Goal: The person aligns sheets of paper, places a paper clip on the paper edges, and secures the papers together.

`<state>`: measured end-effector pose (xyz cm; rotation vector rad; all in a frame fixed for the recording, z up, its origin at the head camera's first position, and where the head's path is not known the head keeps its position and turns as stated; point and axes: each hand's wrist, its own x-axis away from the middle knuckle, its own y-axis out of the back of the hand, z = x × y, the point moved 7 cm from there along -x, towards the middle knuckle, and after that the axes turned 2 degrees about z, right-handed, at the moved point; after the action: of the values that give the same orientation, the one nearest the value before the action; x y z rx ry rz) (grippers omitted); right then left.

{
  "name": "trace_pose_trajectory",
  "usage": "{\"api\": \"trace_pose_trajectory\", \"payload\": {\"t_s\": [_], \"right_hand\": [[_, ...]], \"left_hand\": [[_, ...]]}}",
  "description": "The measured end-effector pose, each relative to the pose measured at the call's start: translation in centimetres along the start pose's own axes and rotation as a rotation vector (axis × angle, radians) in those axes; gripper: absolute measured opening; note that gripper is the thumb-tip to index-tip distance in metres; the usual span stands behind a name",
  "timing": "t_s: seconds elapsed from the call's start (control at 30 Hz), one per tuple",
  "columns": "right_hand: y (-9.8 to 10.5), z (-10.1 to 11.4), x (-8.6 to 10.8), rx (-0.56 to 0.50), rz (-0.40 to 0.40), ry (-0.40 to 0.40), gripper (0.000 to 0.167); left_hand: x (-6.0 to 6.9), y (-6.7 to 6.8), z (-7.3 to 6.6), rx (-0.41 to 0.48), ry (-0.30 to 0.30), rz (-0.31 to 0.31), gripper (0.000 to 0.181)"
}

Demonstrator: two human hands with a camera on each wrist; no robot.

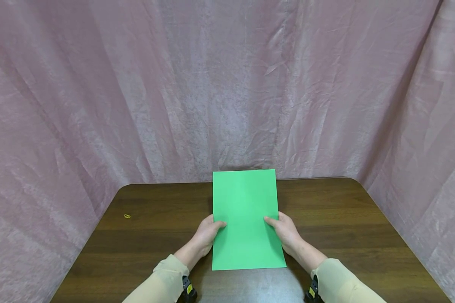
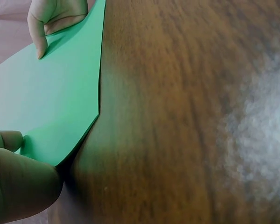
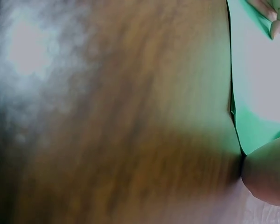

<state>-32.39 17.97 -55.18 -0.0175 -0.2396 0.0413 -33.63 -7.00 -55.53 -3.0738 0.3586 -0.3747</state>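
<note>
At the far left, a small yellow paper clip (image 1: 127, 216) lies on the brown wooden table (image 1: 151, 244), well apart from the left hand (image 1: 206, 233), which grips the left edge of a green sheet (image 1: 245, 210) with its thumb laid over the face. The sheet stretches upright-lengthwise between the two hands, its top edge overlapping the pink curtain (image 1: 227, 84) behind, and on its other side the right hand (image 1: 287, 232) pinches the right edge likewise, thumb on top.
</note>
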Motion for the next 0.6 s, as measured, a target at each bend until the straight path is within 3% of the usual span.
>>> {"api": "trace_pose_trajectory", "payload": {"t_s": [0.6], "right_hand": [[-0.16,0.03,0.12,-0.019,0.018,0.021,0.046]], "left_hand": [[0.08,0.04,0.03,0.007,-0.004,-0.012,0.057]]}}
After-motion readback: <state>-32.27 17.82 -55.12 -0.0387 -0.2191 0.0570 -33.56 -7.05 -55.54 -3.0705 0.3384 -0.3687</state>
